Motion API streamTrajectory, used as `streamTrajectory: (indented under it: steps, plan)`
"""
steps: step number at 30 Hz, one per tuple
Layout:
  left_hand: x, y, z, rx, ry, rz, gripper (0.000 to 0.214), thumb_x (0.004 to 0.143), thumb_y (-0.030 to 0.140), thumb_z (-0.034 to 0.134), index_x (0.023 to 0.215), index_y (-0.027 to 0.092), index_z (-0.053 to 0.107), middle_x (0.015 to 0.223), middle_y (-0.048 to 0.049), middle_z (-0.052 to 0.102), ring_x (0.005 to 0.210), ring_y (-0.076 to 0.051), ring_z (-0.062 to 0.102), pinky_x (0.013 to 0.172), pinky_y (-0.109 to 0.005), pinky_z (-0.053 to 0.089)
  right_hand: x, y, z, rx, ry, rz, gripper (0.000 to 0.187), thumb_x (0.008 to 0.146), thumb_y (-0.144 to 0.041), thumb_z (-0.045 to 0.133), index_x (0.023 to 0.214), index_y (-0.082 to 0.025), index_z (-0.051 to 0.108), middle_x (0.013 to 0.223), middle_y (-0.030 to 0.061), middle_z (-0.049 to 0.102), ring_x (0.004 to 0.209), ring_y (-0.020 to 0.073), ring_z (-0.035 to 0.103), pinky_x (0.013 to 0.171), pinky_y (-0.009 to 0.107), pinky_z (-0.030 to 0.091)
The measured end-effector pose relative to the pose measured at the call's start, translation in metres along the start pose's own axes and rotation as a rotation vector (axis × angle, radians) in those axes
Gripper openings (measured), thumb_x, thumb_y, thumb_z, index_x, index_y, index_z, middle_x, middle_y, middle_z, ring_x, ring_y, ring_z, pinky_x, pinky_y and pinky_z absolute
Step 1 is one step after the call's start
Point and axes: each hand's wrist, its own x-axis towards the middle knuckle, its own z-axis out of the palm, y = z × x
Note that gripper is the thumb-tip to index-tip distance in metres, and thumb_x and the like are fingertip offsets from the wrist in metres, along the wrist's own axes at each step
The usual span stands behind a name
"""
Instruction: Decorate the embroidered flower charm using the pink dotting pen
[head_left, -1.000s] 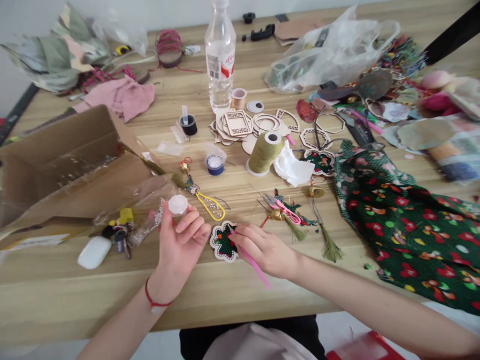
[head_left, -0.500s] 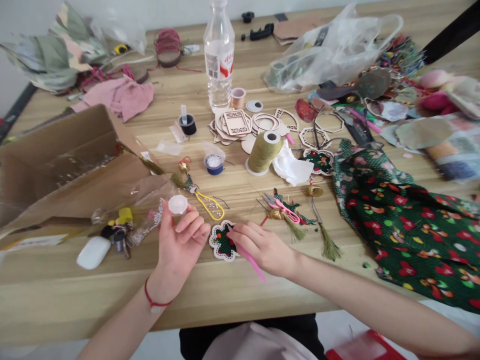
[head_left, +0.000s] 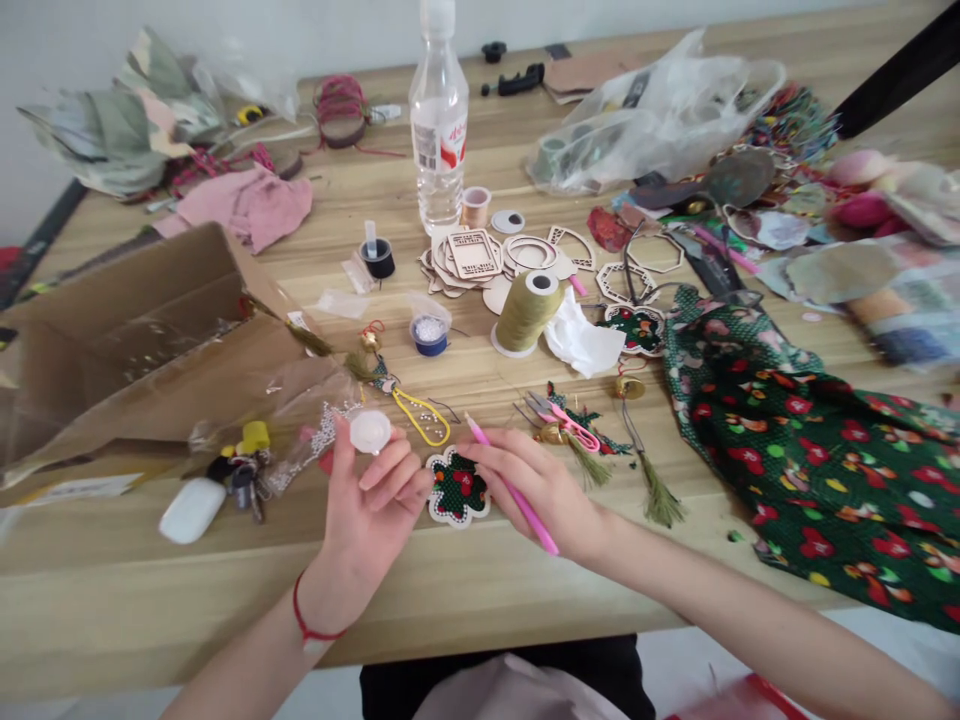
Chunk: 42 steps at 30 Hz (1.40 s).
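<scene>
- Along the near edge of the bench point(head_left: 225, 610), we've got the left hand point(head_left: 367, 530) pinching a white round cap point(head_left: 370, 431) between thumb and fingertips, lifted clear of the wood.
- Our right hand point(head_left: 536, 490) closes on a slim pink plastic stick point(head_left: 486, 442), pencil-style, for control.
- Between them, a scalloped embroidered patch point(head_left: 457, 488) lies flat, green and red, within easy reach of both.
- Just beyond sit pink-handled snips point(head_left: 571, 427).

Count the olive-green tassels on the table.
4: one at the flap of the cardboard box, one beside the yellow beaded loop, one beside the pink-handled scissors, and one furthest right. Others may be hidden among the clutter.
</scene>
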Motion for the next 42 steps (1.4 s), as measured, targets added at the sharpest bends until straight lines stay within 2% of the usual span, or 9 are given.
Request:
streamTrajectory:
  steps: [8,14,18,26,29,30,34,37,42]
  plan:
    - [-0.014,-0.021,-0.009,0.199,-0.071,-0.097,0.04,0.075,0.047,0.079,0.067,0.015,0.056,0.043,0.012,0.035,0.035,-0.001,0.025,0.05,-0.017,0.043,0.035,-0.031,-0.017,0.26,-0.012,0.049,0.037,0.093,-0.025,0.063,0.128,-0.017,0.053,0.121,0.0121,0.066,0.116,0.019,0.063,0.1,0.033,0.054]
    - [-0.017,-0.018,-0.009,0.248,-0.217,-0.3,0.044,0.083,0.056,0.067,0.067,0.016,0.06,0.043,0.0069,0.042,0.038,-0.004,0.034,0.049,-0.018,0.042,0.049,-0.034,-0.008,0.377,0.058,0.002,0.022,0.097,-0.028,0.057,0.118,-0.022,0.057,0.113,0.0065,0.068,0.108,0.0166,0.065,0.095,0.032,0.055]
    - [-0.025,0.008,0.006,0.654,-0.397,-0.625,0.063,0.088,0.072,0.041,0.084,0.015,0.068,0.063,-0.0102,0.066,0.044,-0.014,0.052,0.043,-0.023,0.038,0.049,-0.039,-0.011,0.437,0.074,-0.025,0.027,0.096,-0.032,0.059,0.121,-0.022,0.055,0.116,0.0083,0.067,0.109,0.0182,0.064,0.095,0.035,0.054]
    - [-0.05,0.033,0.018,1.08,-0.613,-0.621,0.059,0.083,0.07,0.053,0.103,0.018,0.073,0.078,-0.0141,0.071,0.051,-0.016,0.054,0.054,-0.03,0.042,0.051,-0.046,-0.016,0.55,0.127,0.133,0.027,0.097,-0.038,0.057,0.116,-0.019,0.056,0.108,0.0086,0.068,0.103,0.019,0.066,0.096,0.037,0.053]
    - [-0.054,0.035,0.014,1.082,-0.712,-0.264,0.036,0.078,0.056,0.071,0.08,0.02,0.076,0.058,-0.0084,0.064,0.049,-0.017,0.052,0.051,-0.029,0.041,0.049,-0.041,-0.013,0.533,0.08,0.13,0.03,0.099,-0.043,0.051,0.116,-0.019,0.055,0.107,0.0087,0.066,0.102,0.0179,0.064,0.093,0.035,0.053]
    - [-0.053,0.037,0.014,1.023,-0.659,-0.02,0.028,0.079,0.049,0.073,0.073,0.021,0.074,0.051,-0.0049,0.058,0.046,-0.015,0.048,0.049,-0.027,0.039,0.047,-0.04,-0.011,0.533,0.069,0.111,0.031,0.099,-0.044,0.049,0.117,-0.019,0.054,0.108,0.0088,0.066,0.104,0.0178,0.063,0.093,0.034,0.053]
    - [-0.044,0.039,0.016,1.02,-0.445,0.466,0.021,0.07,0.031,0.084,0.079,0.016,0.073,0.067,-0.006,0.059,0.059,-0.015,0.047,0.056,-0.025,0.039,0.042,-0.037,-0.007,0.538,0.027,0.063,0.034,0.1,-0.047,0.046,0.117,-0.019,0.054,0.112,0.0097,0.064,0.109,0.0176,0.061,0.095,0.033,0.053]
    - [-0.04,0.033,0.02,1.156,-0.393,0.594,0.044,0.054,0.015,0.09,0.095,0.013,0.076,0.087,-0.0094,0.064,0.069,-0.017,0.051,0.057,-0.025,0.042,0.039,-0.038,-0.006,0.535,-0.022,0.087,0.036,0.098,-0.048,0.046,0.114,-0.018,0.056,0.111,0.0102,0.064,0.107,0.0183,0.061,0.092,0.033,0.054]
    - [-0.04,0.018,0.02,1.347,-0.221,0.687,0.042,0.058,0.007,0.085,0.097,0.019,0.078,0.094,-0.0081,0.065,0.088,-0.021,0.054,0.075,-0.026,0.046,0.039,-0.037,-0.006,0.517,-0.04,0.098,0.037,0.098,-0.047,0.047,0.116,-0.018,0.059,0.105,0.0087,0.066,0.098,0.0166,0.063,0.086,0.031,0.055]
